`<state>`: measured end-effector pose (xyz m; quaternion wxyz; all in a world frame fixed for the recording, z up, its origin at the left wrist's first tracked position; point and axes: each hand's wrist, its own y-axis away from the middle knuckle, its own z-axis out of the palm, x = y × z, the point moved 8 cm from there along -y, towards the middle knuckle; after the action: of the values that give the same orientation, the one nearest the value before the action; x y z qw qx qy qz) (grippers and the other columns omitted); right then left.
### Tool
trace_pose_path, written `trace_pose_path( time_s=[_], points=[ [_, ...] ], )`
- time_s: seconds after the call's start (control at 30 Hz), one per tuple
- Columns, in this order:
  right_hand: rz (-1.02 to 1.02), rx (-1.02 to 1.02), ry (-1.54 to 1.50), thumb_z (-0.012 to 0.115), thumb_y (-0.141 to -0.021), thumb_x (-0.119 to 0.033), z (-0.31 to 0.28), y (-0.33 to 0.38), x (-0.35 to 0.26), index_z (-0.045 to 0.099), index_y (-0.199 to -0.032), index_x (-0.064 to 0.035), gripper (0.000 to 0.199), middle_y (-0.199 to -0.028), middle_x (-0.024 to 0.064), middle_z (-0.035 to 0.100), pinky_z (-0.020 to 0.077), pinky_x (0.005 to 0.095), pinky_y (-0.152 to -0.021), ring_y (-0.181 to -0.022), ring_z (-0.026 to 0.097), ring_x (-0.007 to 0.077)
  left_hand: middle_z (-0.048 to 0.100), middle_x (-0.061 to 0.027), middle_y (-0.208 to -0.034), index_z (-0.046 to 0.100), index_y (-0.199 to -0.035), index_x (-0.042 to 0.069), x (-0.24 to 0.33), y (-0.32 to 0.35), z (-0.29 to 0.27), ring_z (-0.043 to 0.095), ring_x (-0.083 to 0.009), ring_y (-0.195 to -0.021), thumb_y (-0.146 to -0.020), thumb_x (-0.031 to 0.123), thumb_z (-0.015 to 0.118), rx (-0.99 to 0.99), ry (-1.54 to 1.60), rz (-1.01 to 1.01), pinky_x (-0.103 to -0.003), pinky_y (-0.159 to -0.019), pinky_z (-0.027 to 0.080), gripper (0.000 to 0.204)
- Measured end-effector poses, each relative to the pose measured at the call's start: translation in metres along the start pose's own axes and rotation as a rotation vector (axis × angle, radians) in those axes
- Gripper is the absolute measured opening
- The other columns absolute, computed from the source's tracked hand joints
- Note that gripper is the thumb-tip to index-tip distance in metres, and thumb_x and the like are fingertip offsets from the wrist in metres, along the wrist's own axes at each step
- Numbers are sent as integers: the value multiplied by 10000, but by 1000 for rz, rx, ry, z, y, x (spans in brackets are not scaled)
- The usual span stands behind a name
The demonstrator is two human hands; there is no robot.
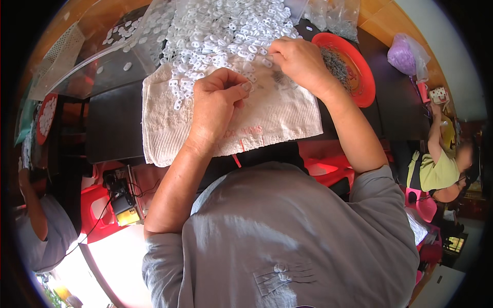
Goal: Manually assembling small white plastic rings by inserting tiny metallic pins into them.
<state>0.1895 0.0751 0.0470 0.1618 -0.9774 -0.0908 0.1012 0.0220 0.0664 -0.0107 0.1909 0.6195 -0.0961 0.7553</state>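
Observation:
A heap of small white oval plastic pieces with two holes (226,38) spreads over the far part of a beige towel (169,120). My left hand (215,97) is above the towel, thumb and fingers pinched together. Whatever is in that pinch is too small to make out. To its right, my right hand (300,61) sits at the heap's near right edge, with its fingers bent and closed by a few loose white pieces. Its fingertips are partly hidden, so I cannot see what they hold. Small grey metal parts (335,66) lie beside the right wrist on a red plate.
The red plate (365,84) rests on a dark table (115,123). Clear plastic sheeting (110,69) and a plastic bag (334,20) flank the heap. A purple bundle (403,55) lies at the right. One person (436,172) sits right, another (49,231) left.

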Motion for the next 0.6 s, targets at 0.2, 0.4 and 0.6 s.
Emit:
trace_pose_path(
  time_s=[0.2,0.4,0.6],
  points=[
    [-1,-82,7,588,-814,-146,13,-4,-6,626,-806,-58,96,-747,99,651,471,399,-642,-718,629,294,597,-22,-672,642,-846,-7,1,-1,1,472,-55,-500,-812,50,654,-15,32,5,-196,-419,318,68],
    [22,-9,-302,646,-768,-72,10,4,4,635,-853,-29,96,-698,98,642,474,361,-618,-651,622,269,601,-19,-666,647,-843,-3,1,-2,0,473,-53,-499,-812,52,658,-11,8,24,-196,-419,318,64],
    [-53,75,-145,612,-780,-27,4,13,0,631,-925,-24,146,-811,128,665,496,387,-702,-766,644,305,609,-22,-671,649,-845,-2,2,-1,0,475,-51,-502,-813,47,662,2,16,12,-192,-425,322,60]
  ],
)
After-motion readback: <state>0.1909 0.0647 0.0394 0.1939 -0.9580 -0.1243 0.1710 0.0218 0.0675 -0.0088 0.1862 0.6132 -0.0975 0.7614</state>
